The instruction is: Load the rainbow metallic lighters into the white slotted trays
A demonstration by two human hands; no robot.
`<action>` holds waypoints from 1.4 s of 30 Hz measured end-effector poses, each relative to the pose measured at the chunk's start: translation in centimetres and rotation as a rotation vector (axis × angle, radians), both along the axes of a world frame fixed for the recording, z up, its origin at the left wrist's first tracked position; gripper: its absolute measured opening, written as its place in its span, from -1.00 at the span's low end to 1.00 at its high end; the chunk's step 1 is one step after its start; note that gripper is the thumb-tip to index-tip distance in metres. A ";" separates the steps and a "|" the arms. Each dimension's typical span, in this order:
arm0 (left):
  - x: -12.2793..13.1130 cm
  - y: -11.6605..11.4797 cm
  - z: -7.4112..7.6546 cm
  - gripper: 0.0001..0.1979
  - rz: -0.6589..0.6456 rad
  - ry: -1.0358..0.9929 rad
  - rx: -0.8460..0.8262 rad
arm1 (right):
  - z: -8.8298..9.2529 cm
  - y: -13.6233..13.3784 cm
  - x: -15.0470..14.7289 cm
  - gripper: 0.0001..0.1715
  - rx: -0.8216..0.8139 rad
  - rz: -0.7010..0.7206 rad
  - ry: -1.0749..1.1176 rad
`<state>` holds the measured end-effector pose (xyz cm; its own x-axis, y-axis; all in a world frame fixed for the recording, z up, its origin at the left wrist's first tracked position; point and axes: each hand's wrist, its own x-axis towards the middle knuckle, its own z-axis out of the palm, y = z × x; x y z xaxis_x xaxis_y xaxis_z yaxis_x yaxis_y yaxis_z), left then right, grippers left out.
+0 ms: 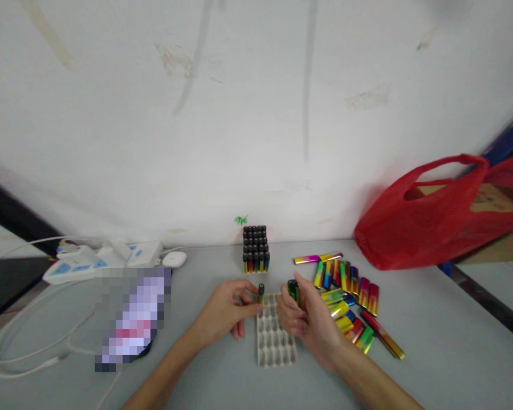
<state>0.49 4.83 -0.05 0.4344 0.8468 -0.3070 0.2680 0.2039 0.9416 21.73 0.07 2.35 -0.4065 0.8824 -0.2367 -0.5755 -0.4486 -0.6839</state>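
Observation:
My left hand (233, 304) is closed on a black-topped lighter (261, 289), held upright at the far left corner of a pale tray (277, 364). The tray has rows of small slots, and most of those in sight hold nothing. Over the tray's right side, my right hand (305, 319) is wrapped around another lighter (293, 289) with a dark top and a green body. Its lower part is hidden by my fingers. Many shiny, multicoloured lighters (344, 277) lie loose to the right of that hand.
Behind the tray, a block of upright black-topped lighters (256, 249) stands near the wall. A red bag (419, 228) sits at the back right. On the left are a white power strip (141, 253), loose cables (29, 373) and a blurred-out phone (134, 319).

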 end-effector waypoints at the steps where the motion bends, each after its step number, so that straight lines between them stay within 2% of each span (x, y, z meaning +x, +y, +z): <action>1: 0.0 0.0 0.0 -0.42 0.000 0.001 0.001 | -0.1 0.0 0.0 -0.19 -0.005 0.000 -0.002; 12: -0.1 0.0 -0.1 -0.44 0.002 -0.017 -0.002 | -0.6 -0.2 -0.3 -0.19 -0.003 0.005 -0.016; 21: -0.1 -0.1 -0.1 -0.42 -0.001 -0.010 0.005 | -0.2 -0.2 -0.3 -0.28 -0.003 -0.012 -0.004; 26: -0.1 -0.1 0.0 -0.40 0.000 0.000 -0.003 | -0.2 -0.1 -0.9 -0.23 0.013 -0.066 0.006; 31: -0.2 0.1 0.0 -0.40 -0.021 0.007 0.009 | -0.8 -0.2 -1.7 -0.20 0.016 -0.055 -0.015; 42: 0.0 0.0 0.0 -0.39 -0.020 0.011 0.000 | -1.3 -0.4 -1.9 -0.32 0.020 -0.094 -0.078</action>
<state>0.44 4.79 -0.07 0.4481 0.8379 -0.3116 0.2827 0.1978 0.9386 19.86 -0.29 1.01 -0.3029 0.9207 -0.2461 -0.5594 -0.3809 -0.7362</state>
